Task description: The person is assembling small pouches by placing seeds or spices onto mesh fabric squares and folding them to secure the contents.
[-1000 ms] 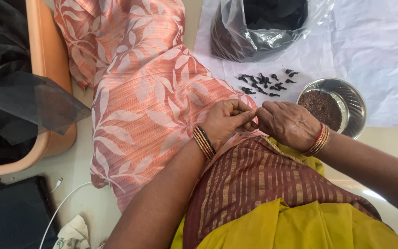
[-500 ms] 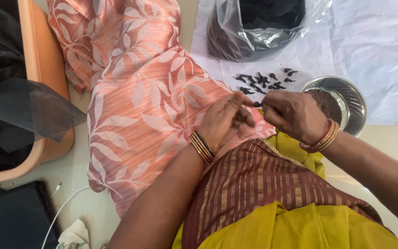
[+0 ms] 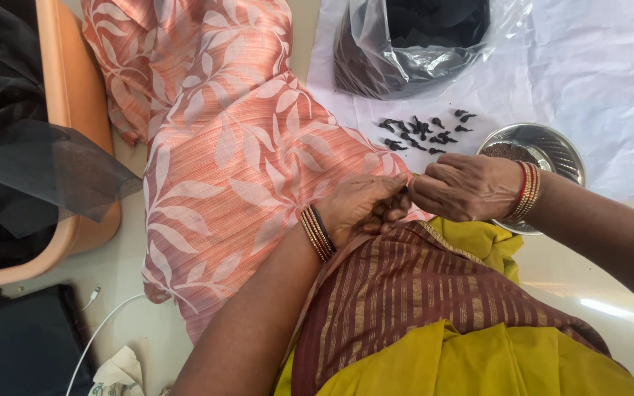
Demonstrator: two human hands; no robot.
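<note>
Both hands meet at the lap edge, fingertips pinched together over something small and dark, too small to identify. Left hand (image 3: 361, 209) is curled tight, fingers bunched; right hand (image 3: 464, 187) is closed to a narrow pinch, its fingertips touching the left's.

Change since a second ago: the right hand has shifted a little away from the left and now covers part of the steel bowl (image 3: 552, 147), then come back in so the fingertips meet again. The left hand has barely moved. Reads as one small piece being worked between the fingers, the pinch held throughout rather than released.

Small dark pieces (image 3: 423, 132), stalk-like, lie scattered on the white sheet (image 3: 603, 73), just beyond the hands and beside the bowl. The bowl holds dark brown granular matter, partly hidden by the right wrist. A clear plastic bag (image 3: 412, 44) of dark material sits farther back on the sheet.

Orange leaf-print cloth (image 3: 243, 161) drapes across the lap and surface to the left. Bangles on both wrists. Black netting and an orange-brown tray edge (image 3: 75, 125) at far left; a white cable (image 3: 104, 330) below.
</note>
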